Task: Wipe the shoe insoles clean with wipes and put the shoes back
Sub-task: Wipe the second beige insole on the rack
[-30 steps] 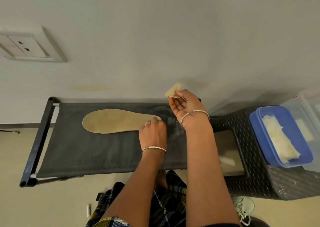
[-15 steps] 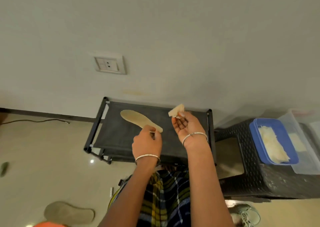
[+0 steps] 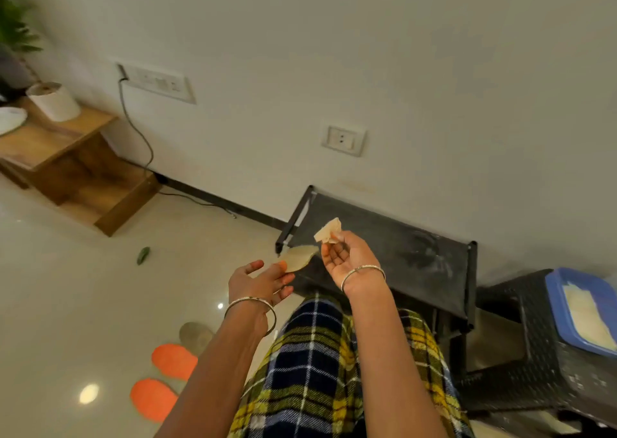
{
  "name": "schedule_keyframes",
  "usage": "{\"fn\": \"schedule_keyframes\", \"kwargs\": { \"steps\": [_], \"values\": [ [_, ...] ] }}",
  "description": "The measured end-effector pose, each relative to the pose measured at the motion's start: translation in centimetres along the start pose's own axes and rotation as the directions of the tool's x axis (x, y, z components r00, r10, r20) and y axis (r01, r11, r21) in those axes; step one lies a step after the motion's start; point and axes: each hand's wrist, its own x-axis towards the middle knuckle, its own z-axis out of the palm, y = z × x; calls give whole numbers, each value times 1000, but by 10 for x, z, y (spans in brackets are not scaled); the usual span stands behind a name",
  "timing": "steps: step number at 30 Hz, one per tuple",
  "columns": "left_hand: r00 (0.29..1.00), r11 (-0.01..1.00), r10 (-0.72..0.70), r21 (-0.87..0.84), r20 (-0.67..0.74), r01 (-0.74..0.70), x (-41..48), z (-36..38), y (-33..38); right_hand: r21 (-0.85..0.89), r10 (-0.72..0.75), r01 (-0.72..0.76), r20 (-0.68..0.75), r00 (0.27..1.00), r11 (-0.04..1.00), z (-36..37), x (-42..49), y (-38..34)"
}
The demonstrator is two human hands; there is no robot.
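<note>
My left hand point(image 3: 263, 282) pinches one end of a tan insole point(image 3: 300, 257) and holds it in the air just left of the black fabric rack point(image 3: 400, 254). My right hand point(image 3: 347, 257) is raised palm-up over the rack's left part and pinches a crumpled, soiled wipe point(image 3: 329, 232) at its fingertips. On the floor by my left forearm lie two orange insoles point(image 3: 173, 360) and a grey insole point(image 3: 195, 334). A blue tray of fresh wipes point(image 3: 581, 310) sits on the dark wicker stool point(image 3: 541, 364) at the right.
A wooden shelf unit point(image 3: 66, 157) with a white plant pot point(image 3: 53, 101) stands at the left wall, and a cable point(image 3: 140, 137) runs down to the floor. A small green leaf point(image 3: 143, 255) lies on the tiles. My checked-trousered legs fill the lower middle.
My left hand has lifted the tan insole off the rack and carried it left, clear of the rack. The right hand still holds the wipe. The view has swung left and pulled back.
</note>
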Motion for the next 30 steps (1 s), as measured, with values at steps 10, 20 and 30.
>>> {"fn": "schedule_keyframes", "kwargs": {
  "steps": [10,20,30],
  "values": [
    [971,963,-195,-215,-135,163,57,-131,-12,-203,53,-53,-5,999,978,58,7,116],
    [839,824,-515,-369,-174,430,168,-153,-81,-466,112,-158,-126,986,871,67,100,149],
    [775,771,-566,-512,-282,378,302,-149,-167,-804,124,-77,-4,992,590,108,206,189]
  ]
}}
